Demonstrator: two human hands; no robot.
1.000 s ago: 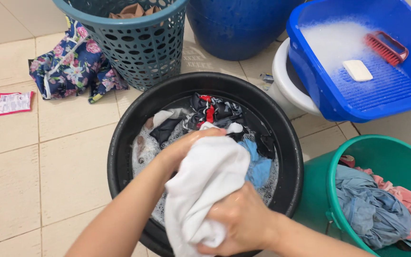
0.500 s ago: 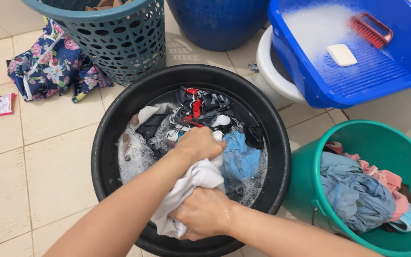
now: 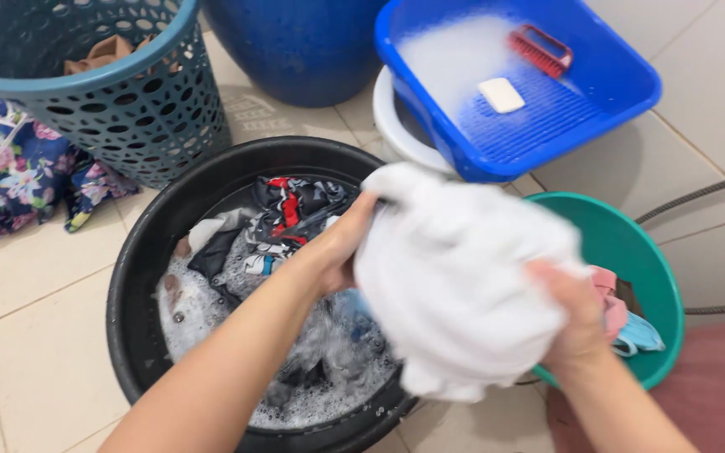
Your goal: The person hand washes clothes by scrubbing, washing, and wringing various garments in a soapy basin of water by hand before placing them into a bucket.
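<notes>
White cloth (image 3: 463, 277), wet and blurred by motion, is now lifted out of the black basin (image 3: 140, 277) and carried toward the green bucket (image 3: 631, 243); half a second ago it was being wrung low over the suds. Judged from this, wringing is finished and transfer has begun. The left hand (image 3: 337, 247) has its grip closed on the cloth's left edge; the right hand (image 3: 576, 315) has its grip closed on the right edge. The cloth hangs between basin and bucket, above both rims.

Count: one black basin holding several soaked garments, one green bucket, one blue washboard tub (image 3: 606, 75), one soap bar (image 3: 501, 94), one red brush (image 3: 540, 50), one perforated basket (image 3: 127, 101).
</notes>
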